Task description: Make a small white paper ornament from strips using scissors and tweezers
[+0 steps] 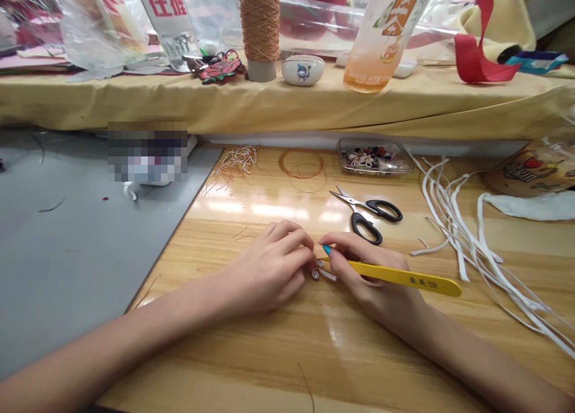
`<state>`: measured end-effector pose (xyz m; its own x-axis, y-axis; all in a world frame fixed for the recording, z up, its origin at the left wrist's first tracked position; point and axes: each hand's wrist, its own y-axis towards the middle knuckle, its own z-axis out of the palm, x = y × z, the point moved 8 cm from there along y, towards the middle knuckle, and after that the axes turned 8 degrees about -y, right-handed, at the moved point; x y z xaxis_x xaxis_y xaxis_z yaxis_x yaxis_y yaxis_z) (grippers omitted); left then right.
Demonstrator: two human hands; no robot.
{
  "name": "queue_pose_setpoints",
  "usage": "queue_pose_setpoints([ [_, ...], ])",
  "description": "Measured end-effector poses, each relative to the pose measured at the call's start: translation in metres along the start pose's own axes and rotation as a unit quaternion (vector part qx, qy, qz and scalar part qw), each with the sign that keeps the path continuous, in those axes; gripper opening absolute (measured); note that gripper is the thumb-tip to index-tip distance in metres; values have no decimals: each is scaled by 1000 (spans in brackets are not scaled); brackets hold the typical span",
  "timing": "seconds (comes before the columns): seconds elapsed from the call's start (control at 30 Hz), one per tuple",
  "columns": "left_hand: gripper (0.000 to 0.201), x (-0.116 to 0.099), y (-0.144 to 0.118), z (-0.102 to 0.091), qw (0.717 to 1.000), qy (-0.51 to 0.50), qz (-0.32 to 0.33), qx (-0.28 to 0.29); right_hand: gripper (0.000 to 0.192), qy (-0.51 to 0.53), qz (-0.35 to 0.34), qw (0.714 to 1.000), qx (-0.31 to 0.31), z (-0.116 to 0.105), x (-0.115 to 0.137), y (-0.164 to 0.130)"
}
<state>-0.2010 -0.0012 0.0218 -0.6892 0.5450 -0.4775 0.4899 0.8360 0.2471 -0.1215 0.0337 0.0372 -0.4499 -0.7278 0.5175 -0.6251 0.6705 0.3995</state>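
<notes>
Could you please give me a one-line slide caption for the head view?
Left hand and right hand, gripping yellow plastic tweezers, pinch small white pieces beside black-handled scissors.

scissors [371, 214]: black handles, on wood table [278, 353]
bead box [375, 156]: clear, behind scissors
white strips [458, 233]: right side
thread cone [259, 26]: on shelf

Glossy wooden table [278, 365], yellow plastic tool [404, 276]

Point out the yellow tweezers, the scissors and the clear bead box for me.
yellow tweezers [406, 277], head view, on the flat yellow handle.
scissors [366, 226], head view, on a black handle loop.
clear bead box [375, 156], head view, on its lid.
</notes>
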Motion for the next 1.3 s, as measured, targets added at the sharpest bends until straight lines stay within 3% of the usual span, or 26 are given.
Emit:
queue_pose_setpoints([
  [0.13, 16, 0, -2, -6, 999, 23, -7, -39, 10, 68, 58, 996, 17, 0, -11, 1],
  [0.3, 16, 1, -6, -16, 991, 77, -13, -111, 9, 117, 95, 989, -17, -6, -20, -2],
  [0.53, 18, -12, -8, -9, 990, 110, 49, -73, 10, 58, 79, 995, 36, 1, -13, 0],
  [0.97, 24, 4, -3, -8, 999, -1, -9, -34, 19, 43, 84, 995, 39, 2, -15, 0],
  [1.07, 22, 5, -3, -11, 999, -11, -17, -48, 14, 100, 121, 987, 15, -2, -23, -1],
  [1.17, 20, 9, -5, -20, 994, 7, -46, -103, 10, 145, 149, 978, -15, -7, -28, -3],
  [1.3, 24, 5, -6, -18, 989, 78, -44, -117, 11, 137, 138, 981, 1, -5, -25, -4],
])
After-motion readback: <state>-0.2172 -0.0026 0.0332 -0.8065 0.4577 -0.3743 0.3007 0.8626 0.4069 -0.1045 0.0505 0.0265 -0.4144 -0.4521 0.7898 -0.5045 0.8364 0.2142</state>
